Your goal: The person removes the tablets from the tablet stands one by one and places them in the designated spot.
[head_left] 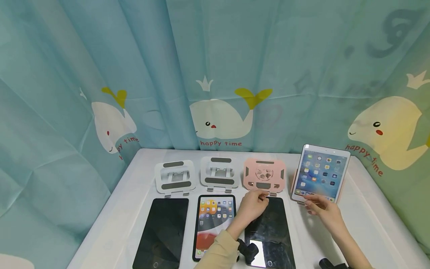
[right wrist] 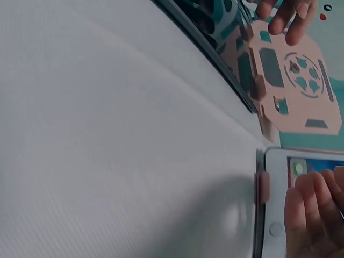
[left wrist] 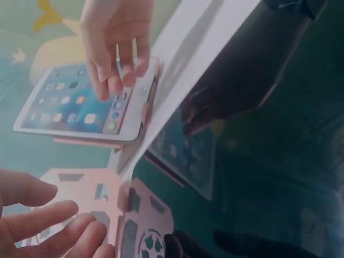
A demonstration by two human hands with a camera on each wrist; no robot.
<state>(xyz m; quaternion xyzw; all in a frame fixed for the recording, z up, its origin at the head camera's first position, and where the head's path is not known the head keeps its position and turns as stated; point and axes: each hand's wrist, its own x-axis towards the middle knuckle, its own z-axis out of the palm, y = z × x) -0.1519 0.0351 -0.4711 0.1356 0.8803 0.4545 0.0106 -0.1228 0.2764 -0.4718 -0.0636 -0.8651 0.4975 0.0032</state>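
Note:
A white tablet [head_left: 320, 173] with a lit home screen leans on a pink stand [left wrist: 148, 110] at the right. My right hand [head_left: 323, 211] is in front of its lower edge, fingers loosely bent and holding nothing. In the left wrist view, that right hand [left wrist: 118, 48] overlaps the lower part of the screen. My left hand [head_left: 253, 205] hovers over the top end of a dark tablet [head_left: 272, 231] that lies flat. Just behind it stands a pink tablet stand [head_left: 250, 170] with no tablet on it. The left fingers [left wrist: 43, 215] are relaxed, with nothing between them.
A lit tablet [head_left: 215, 224] and another dark tablet [head_left: 162, 231] lie flat to the left. Behind them are two white stands, one at left [head_left: 159, 172] and one in the middle [head_left: 205, 170]. A blue whale-print curtain [head_left: 215, 45] hangs behind the white table [head_left: 111, 239].

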